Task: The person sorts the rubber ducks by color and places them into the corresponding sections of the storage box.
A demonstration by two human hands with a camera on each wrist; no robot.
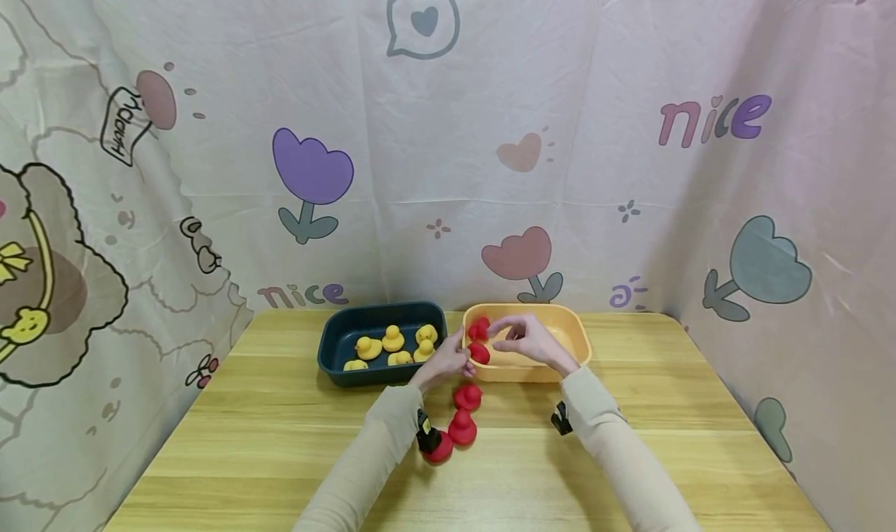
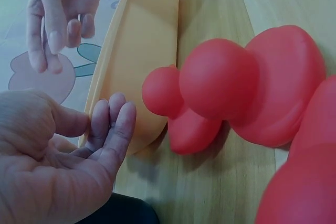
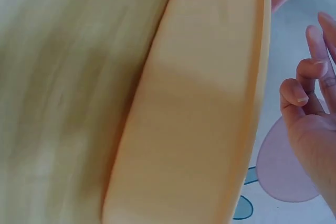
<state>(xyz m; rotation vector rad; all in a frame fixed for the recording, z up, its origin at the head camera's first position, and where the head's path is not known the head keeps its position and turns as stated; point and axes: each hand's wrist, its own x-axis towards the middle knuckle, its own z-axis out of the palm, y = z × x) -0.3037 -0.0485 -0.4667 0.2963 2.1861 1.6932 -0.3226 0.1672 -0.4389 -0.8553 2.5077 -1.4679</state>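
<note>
My left hand (image 1: 448,358) reaches forward to the near-left corner of a pale orange, rounded rectangular tray (image 1: 526,373), palm turned inward, its fingers bent toward the thumb; I cannot tell whether they pinch the rim. My right hand (image 1: 530,340) hovers over that tray, wrist bent inward, thumb and half-bent fingers apart with nothing between them. Two smooth red toy ducks (image 1: 479,353) lie in the tray between my hands; which way they face is unclear. Three more red ducks (image 1: 462,428) stand on the pale wooden table (image 1: 280,439) below my left hand, in a slanting row running back toward my left wrist, the nearest partly hidden by the black wrist camera (image 1: 428,432). Their heads point up; I cannot make out their beaks. The orange tray's long axis runs sideways under my right hand. Left of my left hand, a dark blue tray (image 1: 334,337) holds yellow ducks (image 1: 369,348).
</note>
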